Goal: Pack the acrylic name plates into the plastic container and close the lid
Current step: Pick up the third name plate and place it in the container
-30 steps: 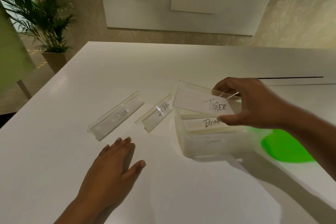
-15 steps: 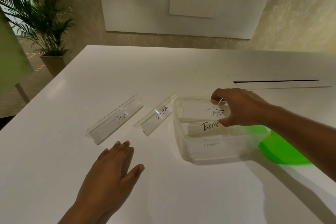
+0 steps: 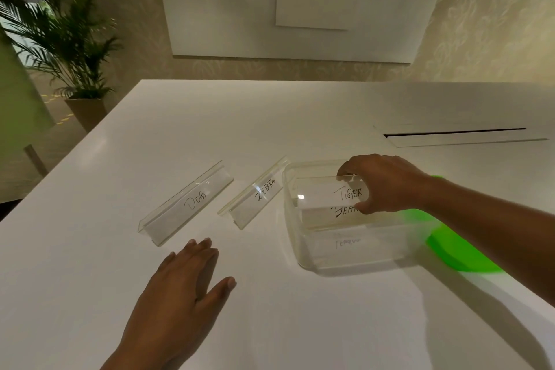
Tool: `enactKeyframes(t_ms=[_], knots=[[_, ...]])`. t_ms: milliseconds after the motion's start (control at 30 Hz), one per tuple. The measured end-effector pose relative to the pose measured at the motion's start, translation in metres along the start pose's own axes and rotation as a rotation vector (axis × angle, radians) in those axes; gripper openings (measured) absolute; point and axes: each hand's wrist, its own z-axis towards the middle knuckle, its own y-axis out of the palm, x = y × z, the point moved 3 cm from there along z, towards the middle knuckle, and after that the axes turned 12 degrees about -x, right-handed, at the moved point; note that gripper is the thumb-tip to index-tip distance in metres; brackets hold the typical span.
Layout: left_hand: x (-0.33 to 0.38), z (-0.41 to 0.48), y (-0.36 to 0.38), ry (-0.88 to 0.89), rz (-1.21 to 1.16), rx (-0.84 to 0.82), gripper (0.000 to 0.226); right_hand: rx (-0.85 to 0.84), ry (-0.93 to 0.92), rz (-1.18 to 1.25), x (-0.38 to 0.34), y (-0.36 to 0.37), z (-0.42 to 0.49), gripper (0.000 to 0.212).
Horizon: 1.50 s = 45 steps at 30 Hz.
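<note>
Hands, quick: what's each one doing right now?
Left hand: open, flat on the table, holding nothing.
Right hand: closed on the TIGER name plate, inside the plastic container.

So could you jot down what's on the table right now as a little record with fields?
surface: white table
container: clear plastic container, open
inside: TIGER plate above BEAR plate; a third label too faint to read
outside: DOG plate, ZEBRA plate
right hand: gripping TIGER plate
left hand: flat on table, empty
lid: green lid, beside container
</note>
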Motion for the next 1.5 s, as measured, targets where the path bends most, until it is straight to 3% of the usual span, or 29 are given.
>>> enactKeyframes(t_ms=[700,867,1133,1267,1500], knots=[[0.005,-0.003,-0.003,-0.041,-0.055,-0.018,0.074,-0.121,-0.02,-0.054,-0.011,0.01,0.019,0.06],[0.006,-0.003,-0.004,-0.03,-0.049,-0.004,0.071,-0.132,-0.038,0.044,-0.01,0.009,0.016,0.049],[0.002,-0.002,-0.001,-0.035,-0.018,-0.004,0.073,0.036,-0.042,0.128,-0.016,-0.007,0.005,0.032],[0.001,-0.002,-0.001,-0.035,-0.01,-0.014,0.076,0.204,-0.071,0.238,-0.04,-0.023,-0.013,0.029],[0.003,-0.001,-0.001,-0.059,-0.009,-0.043,0.081,0.492,-0.346,0.476,-0.113,-0.043,-0.071,0.024]])
